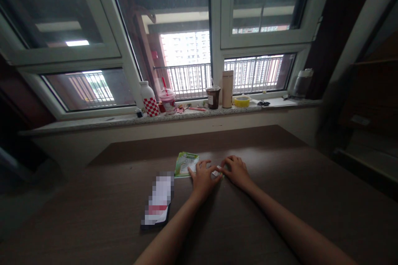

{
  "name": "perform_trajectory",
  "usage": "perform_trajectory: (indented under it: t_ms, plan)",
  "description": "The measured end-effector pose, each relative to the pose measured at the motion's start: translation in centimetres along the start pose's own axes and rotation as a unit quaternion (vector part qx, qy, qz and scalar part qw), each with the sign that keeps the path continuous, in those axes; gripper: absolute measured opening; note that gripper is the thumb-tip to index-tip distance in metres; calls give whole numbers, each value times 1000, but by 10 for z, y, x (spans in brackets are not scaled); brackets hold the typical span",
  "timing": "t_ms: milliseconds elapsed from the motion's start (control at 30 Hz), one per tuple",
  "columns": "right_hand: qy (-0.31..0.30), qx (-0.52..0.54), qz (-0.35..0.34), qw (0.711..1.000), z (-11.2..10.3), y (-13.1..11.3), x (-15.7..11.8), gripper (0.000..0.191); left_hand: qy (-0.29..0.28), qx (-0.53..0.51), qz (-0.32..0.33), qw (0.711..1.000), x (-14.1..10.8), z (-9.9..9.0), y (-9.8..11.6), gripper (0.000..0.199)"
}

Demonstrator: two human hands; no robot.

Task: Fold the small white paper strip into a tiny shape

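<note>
My left hand (203, 179) and my right hand (236, 172) are close together over the brown table. Between their fingertips is a small white piece with a bit of green (216, 172), perhaps paper or wrapper; its kind is too small to make out. The thumb and index finger of my left hand close on its left side. At its right end, my right thumb and index finger pinch it. A flat green and white printed packet (185, 165) lies just left of my left hand, whose outer fingers rest over its right edge.
A dark-edged phone-like object (158, 201), its top pixelated, lies left of my left forearm. Along the windowsill (124, 121) stand a red-checked white bottle (149, 100), a pink drink cup (168, 101), a dark drink cup (213, 98), a tan box (227, 90), yellow tape (241, 101) and scissors (263, 103).
</note>
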State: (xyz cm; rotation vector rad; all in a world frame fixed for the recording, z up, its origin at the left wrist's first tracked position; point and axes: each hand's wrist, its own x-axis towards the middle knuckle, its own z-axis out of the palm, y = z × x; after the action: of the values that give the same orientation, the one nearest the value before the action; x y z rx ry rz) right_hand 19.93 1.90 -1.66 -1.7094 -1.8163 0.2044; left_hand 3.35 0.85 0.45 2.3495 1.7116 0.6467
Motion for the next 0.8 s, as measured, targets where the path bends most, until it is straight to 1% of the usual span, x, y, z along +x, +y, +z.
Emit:
perform_trajectory:
  t_ms: [200, 333, 433, 533, 633, 800]
  plan:
    - [-3, -1, 6, 1000, -1, -1, 0, 21, 27, 2, 8, 1000, -1, 0, 0, 20]
    - [-5, 9, 12, 1000, 0, 2, 1, 16, 40, 32, 34, 998, -1, -2, -2, 21]
    - [-1, 43, 13, 999, 0, 9, 2, 15, 36, 38, 43, 998, 1, -2, -5, 19]
    - [-1, 74, -18, 997, -2, 14, 0, 12, 33, 30, 38, 998, 2, -3, -8, 17]
    - [1, 62, -42, 997, -3, 13, -3, 11, 30, 23, 33, 999, 2, -4, -9, 16]
    - [-4, 35, -45, 998, -4, 7, -5, 13, 18, 9, 29, 999, 2, -4, -10, 18]
